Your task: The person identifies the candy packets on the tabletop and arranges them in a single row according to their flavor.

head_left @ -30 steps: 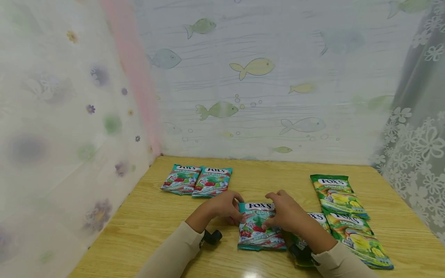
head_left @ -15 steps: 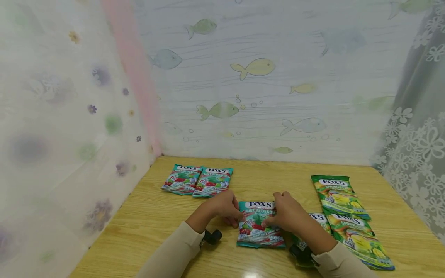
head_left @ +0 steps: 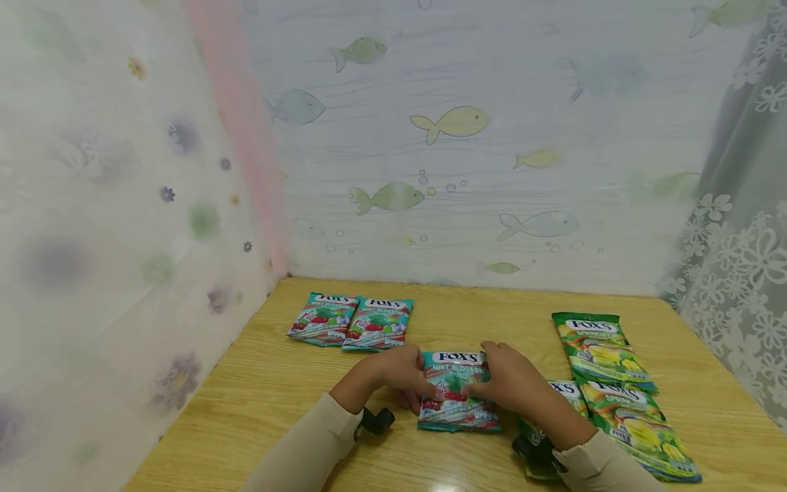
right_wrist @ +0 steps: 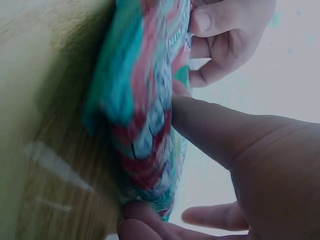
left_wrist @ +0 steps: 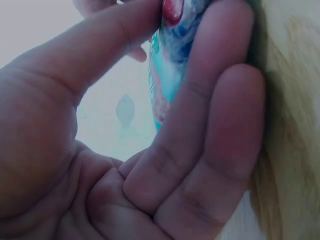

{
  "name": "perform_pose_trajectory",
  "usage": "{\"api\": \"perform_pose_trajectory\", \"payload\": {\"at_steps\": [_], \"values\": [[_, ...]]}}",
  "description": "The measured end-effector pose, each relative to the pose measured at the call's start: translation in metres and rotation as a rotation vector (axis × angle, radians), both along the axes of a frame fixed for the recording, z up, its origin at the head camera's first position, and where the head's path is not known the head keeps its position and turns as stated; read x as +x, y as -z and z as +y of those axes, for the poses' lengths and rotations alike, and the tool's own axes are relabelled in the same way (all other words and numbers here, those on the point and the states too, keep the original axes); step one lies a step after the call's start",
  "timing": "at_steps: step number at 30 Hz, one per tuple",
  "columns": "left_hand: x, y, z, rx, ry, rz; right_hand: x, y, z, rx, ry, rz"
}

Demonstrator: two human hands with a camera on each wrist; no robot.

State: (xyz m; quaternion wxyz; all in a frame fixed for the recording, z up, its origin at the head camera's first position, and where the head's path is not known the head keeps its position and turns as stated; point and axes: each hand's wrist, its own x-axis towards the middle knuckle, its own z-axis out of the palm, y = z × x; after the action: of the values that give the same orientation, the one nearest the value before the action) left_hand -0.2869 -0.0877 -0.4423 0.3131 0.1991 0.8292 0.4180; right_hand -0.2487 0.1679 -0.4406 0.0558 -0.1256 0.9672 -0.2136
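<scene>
A teal candy bag labelled Fox's Mint Blossom is between both hands at the middle of the table in the head view. My left hand grips its left side, thumb on the printed front and fingers low along the edge. In the left wrist view the teal bag shows between thumb and fingers. My right hand holds the right side, with the thumb pressed on the front. The right wrist view shows the bag's edge close up, with fingertips curled at its underside.
Two more Mint Blossom bags lie side by side at the back left of the wooden table. Several green-yellow Fox's bags lie at the right, one partly hidden under the right forearm. Patterned curtains enclose the table's back and sides.
The candy bag has shifted slightly away from the person. My left thumb has moved from the bag's edge onto its front. The other bags have stayed in place.
</scene>
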Motion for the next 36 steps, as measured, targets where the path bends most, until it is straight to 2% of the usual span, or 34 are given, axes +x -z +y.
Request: {"api": "perform_pose_trajectory", "payload": {"at_steps": [4,10,15,22,29,36], "values": [[-0.001,0.002,0.001,-0.003,-0.009,0.012,0.000,0.001,0.000,-0.015,-0.002,0.009],[-0.004,0.006,0.003,0.019,-0.065,0.022,-0.003,0.003,0.002,-0.051,-0.022,0.012],[-0.006,0.003,0.003,0.041,-0.085,0.067,-0.007,0.004,0.005,-0.071,-0.030,-0.006],[-0.008,0.000,0.002,0.051,-0.160,0.054,-0.007,0.003,0.008,-0.139,-0.042,-0.023],[-0.011,-0.004,-0.002,0.055,-0.152,0.109,-0.008,0.000,0.009,-0.203,-0.038,-0.022],[-0.012,-0.005,-0.006,0.053,-0.154,0.143,-0.011,-0.005,0.008,-0.314,-0.040,-0.073]]}}
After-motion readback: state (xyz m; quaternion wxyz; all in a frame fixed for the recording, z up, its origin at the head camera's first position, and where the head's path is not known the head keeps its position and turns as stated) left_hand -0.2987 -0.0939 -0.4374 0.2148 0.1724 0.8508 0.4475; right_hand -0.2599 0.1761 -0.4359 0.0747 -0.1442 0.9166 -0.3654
